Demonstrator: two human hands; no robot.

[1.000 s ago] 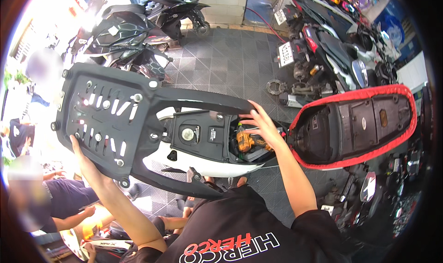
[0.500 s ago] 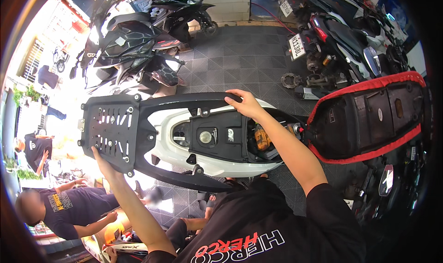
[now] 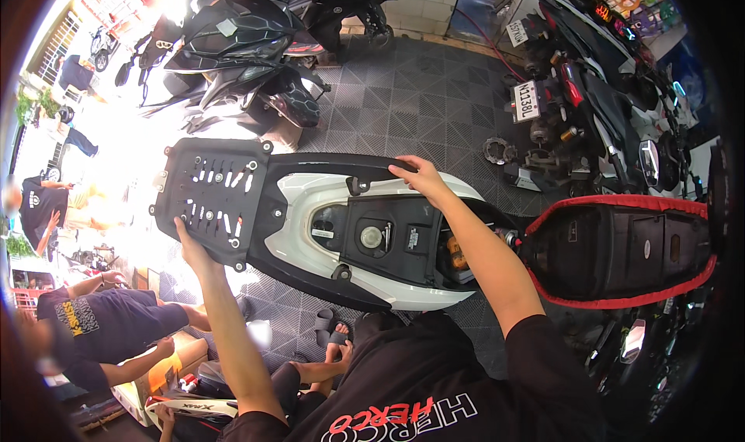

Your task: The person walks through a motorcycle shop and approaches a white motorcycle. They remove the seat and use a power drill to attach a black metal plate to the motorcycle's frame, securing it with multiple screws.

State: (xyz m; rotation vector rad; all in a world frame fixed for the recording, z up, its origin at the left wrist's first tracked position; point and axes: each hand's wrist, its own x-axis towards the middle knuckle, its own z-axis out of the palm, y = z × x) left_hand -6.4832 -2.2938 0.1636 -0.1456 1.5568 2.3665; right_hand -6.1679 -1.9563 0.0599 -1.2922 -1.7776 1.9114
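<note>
Slotted black rack, glossy white fairing

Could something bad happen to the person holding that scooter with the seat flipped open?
Maybe. The red-edged seat stands open next to the right hand on the black grab rail; if it dropped, the arm could get pinched. The left hand grips only the edge of the slotted rear rack, so it might slip. Other scooters are parked near, so a wobble could bump them.

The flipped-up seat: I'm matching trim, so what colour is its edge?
Red piping edges the black seat, clearest in the head view.
</note>
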